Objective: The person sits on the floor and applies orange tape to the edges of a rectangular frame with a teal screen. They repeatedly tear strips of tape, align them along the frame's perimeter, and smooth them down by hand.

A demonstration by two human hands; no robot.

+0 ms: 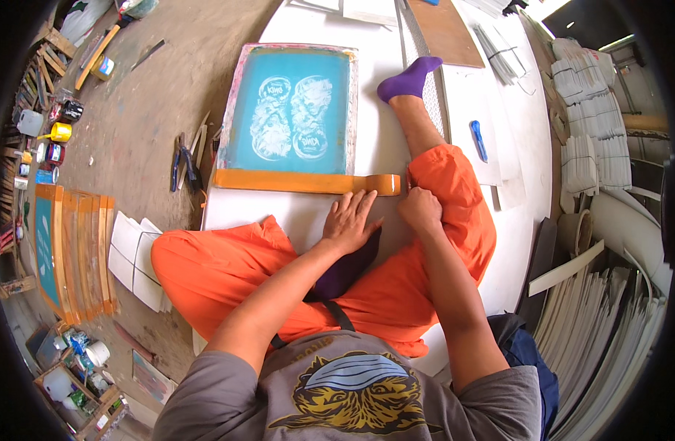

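Note:
A screen-printing frame (pixel 229 110) with teal mesh and pale printed shapes lies on the white table in front of me. A strip of brown packing tape (pixel 279 181) runs along its near edge, and the tape roll (pixel 386 184) sits at the strip's right end. My left hand (pixel 348 223) has its fingers stretched out, fingertips at the tape's lower edge near the roll. Just right of the roll, my right hand (pixel 421 211) is closed in a fist by my orange trouser leg. A small dark bit shows above that fist; what it is cannot be made out.
A blue utility knife (pixel 478 141) lies on the table to the right. Pliers (pixel 185 165) are beyond the left edge. Wooden-framed screens (pixel 84 253), a tied white stack (pixel 134 253) and paint cans stand on the left; bundled white sheets (pixel 591 110) fill the right.

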